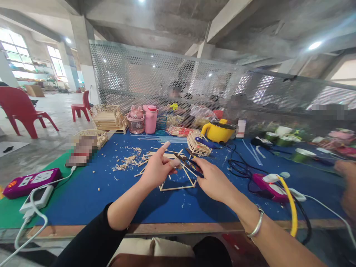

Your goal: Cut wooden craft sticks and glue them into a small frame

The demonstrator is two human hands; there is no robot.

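Far left, I am seeing a purple power strip (30, 181) lying on the surface (83, 196), a white charger (39, 198) just beside it. Next, wood scraps (126, 161) are lying on the blue cover. My left hand (157, 168) is hovering over a stick frame (178, 181), which is lying flat on the surface between both hands; its base stick is running left to right. The left fingers (166, 146) are partly open: the forefinger is pointing up and away, while thumb and the others are pinching a thin stick (178, 165) whose long axis is lying roughly left to right. My right hand (214, 181) is closing around dark pliers (189, 161), their tip pointing left toward that stick. Whether the tip is touching it, I cannot tell. Behind is sitting a yellow pot (218, 130); further right, a pink tool (268, 185).
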